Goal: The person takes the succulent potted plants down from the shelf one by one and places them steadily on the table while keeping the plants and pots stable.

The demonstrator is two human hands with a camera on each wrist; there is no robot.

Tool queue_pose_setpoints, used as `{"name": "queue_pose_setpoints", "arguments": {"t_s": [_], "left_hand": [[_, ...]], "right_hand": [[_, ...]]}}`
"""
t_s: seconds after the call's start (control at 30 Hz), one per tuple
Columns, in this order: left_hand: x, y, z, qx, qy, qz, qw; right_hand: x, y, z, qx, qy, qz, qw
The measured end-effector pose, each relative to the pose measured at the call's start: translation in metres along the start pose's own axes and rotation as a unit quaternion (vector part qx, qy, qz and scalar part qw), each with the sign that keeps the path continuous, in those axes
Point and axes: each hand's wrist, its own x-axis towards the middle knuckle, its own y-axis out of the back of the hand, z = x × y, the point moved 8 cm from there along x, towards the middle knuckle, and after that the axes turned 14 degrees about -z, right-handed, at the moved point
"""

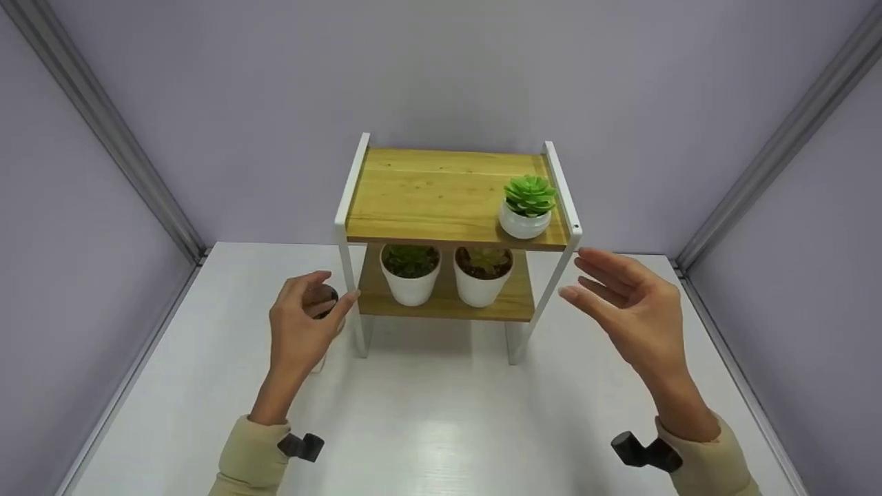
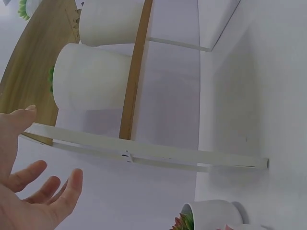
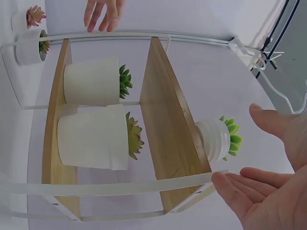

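A two-tier shelf with wooden boards (image 1: pixel 427 196) and white metal side frames stands on the white table. Near its left upright is my left hand (image 1: pixel 303 324), fingers loosely bent and nothing in its grasp; the thumb overlaps the frame, and contact is unclear. Beside the top right corner, my right hand (image 1: pixel 637 303) has its fingers extended and thumb apart, holding nothing. A small white pot with a bright green succulent (image 1: pixel 529 196) sits at the top board's front right. Two larger white pots, a left one (image 1: pixel 411 286) and a right one (image 1: pixel 480 288), stand on the lower board.
Left of the shelf, mostly hidden behind my left hand in the head view, stand a white pot with a reddish-green succulent (image 3: pixel 31 48) and another with a pink succulent (image 3: pixel 35 17). Grey walls enclose the white table (image 1: pixel 427 413) at the back and sides.
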Motion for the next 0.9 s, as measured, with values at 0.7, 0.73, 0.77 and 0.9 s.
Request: {"name": "queue_pose_setpoints", "arguments": {"t_s": [0.7,0.73,0.77,0.9], "left_hand": [[0.014,-0.005,0.003,-0.024,0.006,-0.015,0.9996],[0.014,-0.005,0.003,-0.029,0.006,-0.016,0.9994],[0.014,-0.005,0.003,-0.034,0.005,-0.016,0.9993],[0.015,-0.005,0.002,-0.049,-0.001,-0.012,0.9987]], "right_hand": [[0.032,-0.006,-0.049,-0.086,-0.069,-0.144,0.983],[0.034,-0.006,-0.051,-0.094,-0.074,-0.149,0.982],[0.036,-0.006,-0.052,-0.099,-0.080,-0.155,0.980],[0.046,-0.003,-0.055,-0.121,-0.113,-0.175,0.971]]}}
